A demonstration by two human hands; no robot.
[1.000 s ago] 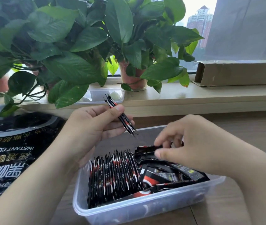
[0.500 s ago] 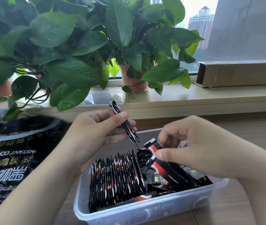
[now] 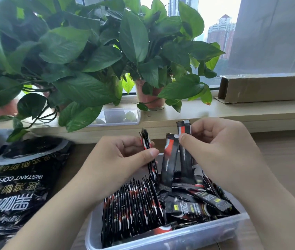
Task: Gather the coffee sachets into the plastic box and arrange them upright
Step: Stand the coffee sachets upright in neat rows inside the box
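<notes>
I see left hand (image 3: 117, 159) pinching sachet stack (image 3: 147, 147) above box (image 3: 161, 239), right hand (image 3: 220, 152) pinching sachet pair (image 3: 168, 159). Upright row (image 3: 132, 204) fills box's left, loose heap (image 3: 197, 204) its right. Risk: insertion topples unsupported row.

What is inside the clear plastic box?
A row of upright sachets fills the left; loose sachets lie jumbled on the right. The box bottom is hidden beneath them.
</notes>
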